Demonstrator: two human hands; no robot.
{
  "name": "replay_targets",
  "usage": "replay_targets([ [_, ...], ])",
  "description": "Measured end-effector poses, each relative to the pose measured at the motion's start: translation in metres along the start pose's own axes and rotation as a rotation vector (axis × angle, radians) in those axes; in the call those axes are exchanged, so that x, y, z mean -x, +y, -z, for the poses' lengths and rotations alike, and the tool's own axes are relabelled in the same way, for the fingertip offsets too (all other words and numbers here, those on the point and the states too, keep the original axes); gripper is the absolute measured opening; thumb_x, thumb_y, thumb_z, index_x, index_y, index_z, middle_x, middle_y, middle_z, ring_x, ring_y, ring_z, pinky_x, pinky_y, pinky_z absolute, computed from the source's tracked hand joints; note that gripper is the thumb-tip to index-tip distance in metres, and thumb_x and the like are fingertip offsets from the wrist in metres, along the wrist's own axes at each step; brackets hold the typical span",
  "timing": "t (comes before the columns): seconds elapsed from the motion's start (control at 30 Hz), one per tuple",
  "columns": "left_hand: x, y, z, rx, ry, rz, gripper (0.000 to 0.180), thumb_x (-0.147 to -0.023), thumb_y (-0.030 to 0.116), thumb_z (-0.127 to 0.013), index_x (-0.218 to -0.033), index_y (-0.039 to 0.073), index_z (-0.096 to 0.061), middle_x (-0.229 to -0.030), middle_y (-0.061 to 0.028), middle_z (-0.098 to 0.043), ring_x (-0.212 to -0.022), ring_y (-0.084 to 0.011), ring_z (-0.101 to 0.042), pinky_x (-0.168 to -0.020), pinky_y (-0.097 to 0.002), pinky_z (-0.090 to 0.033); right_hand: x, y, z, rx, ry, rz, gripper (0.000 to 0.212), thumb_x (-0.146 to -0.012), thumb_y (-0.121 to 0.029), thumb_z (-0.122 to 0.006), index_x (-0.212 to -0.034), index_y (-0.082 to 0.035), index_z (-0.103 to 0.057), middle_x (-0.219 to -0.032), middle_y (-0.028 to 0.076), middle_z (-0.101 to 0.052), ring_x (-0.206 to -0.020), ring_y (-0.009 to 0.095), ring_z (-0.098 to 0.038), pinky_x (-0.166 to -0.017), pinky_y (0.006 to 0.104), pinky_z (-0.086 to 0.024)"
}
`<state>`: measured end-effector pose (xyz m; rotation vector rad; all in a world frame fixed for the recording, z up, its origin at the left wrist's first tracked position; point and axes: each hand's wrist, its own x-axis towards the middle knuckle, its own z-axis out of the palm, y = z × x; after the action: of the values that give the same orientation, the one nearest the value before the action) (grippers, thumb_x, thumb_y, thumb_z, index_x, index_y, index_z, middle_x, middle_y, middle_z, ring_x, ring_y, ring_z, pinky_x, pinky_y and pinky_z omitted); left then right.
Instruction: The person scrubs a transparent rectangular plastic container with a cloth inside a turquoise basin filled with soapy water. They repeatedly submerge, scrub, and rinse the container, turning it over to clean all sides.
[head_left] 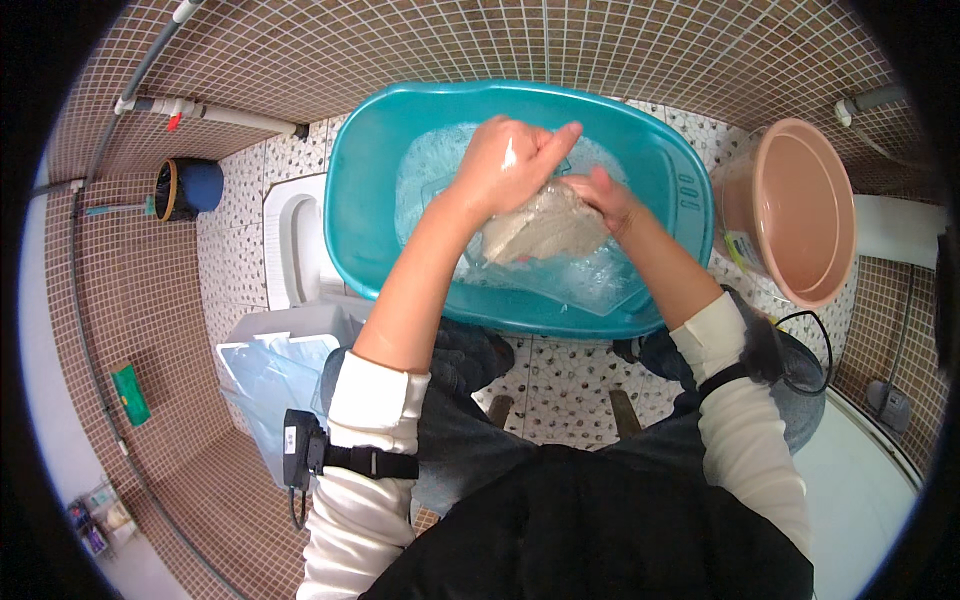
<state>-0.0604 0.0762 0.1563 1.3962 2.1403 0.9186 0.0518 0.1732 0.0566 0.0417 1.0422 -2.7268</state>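
A wet, beige-grey cloth point(548, 228) is bunched over the soapy water in a large teal basin point(349, 210). My right hand point(608, 203) grips it from the right side, thumb raised, with part of the hand hidden by the cloth. Just above the cloth's upper left edge, my left hand point(508, 165) is closed, its wet knuckles up and its thumb stretched to the right. Its curled fingers are hidden, so what they hold does not show. Below the cloth, a clear plastic piece point(610, 285) lies partly in the suds.
A pink bucket point(806, 215) stands right of the basin. On the left are a white squat toilet point(288, 245), a blue bin point(203, 186) and a grey container point(290, 325) with clear plastic point(275, 385) in it. Tiled walls and pipes point(215, 115) surround the basin.
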Motion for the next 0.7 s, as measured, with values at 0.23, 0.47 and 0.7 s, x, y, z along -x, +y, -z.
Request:
replay_targets([
  [0.23,0.012,-0.029,0.013,-0.065,0.552,-0.098,0.022,-0.086,0.025,-0.057,-0.086,0.003,-0.061,-0.082,-0.0132,-0.06,-0.072,-0.0202,-0.056,-0.063,-0.0288,-0.044,0.004,-0.032,-0.033,0.195,0.024,-0.109,0.066,-0.066,-0.006,-0.064,-0.127,0.001,-0.04,-0.114,0.013,-0.053,-0.104,0.023,-0.053,-0.09,0.0358,-0.044],
  [0.47,0.088,-0.05,0.03,0.662,0.373,0.535,0.06,-0.089,0.049,-0.042,-0.131,0.007,-0.035,-0.131,-0.0122,-0.039,-0.118,-0.0315,-0.038,-0.088,-0.0479,-0.037,0.019,-0.055,-0.079,0.227,0.329,0.035,0.065,-0.065,0.002,-0.058,-0.127,-0.004,-0.038,-0.113,0.01,-0.051,-0.101,0.023,-0.053,-0.087,0.0364,-0.044],
  [0.7,0.091,-0.004,0.056,0.299,0.213,-0.055,0.105,-0.067,0.029,-0.075,-0.142,0.011,-0.004,-0.147,-0.0183,-0.004,-0.136,-0.032,-0.008,-0.108,-0.0407,-0.018,0.03,-0.074,-0.095,0.083,0.201,0.161,0.063,-0.064,0.008,-0.053,-0.124,-0.007,-0.041,-0.115,0.01,-0.052,-0.105,0.023,-0.052,-0.089,0.0383,-0.044],
])
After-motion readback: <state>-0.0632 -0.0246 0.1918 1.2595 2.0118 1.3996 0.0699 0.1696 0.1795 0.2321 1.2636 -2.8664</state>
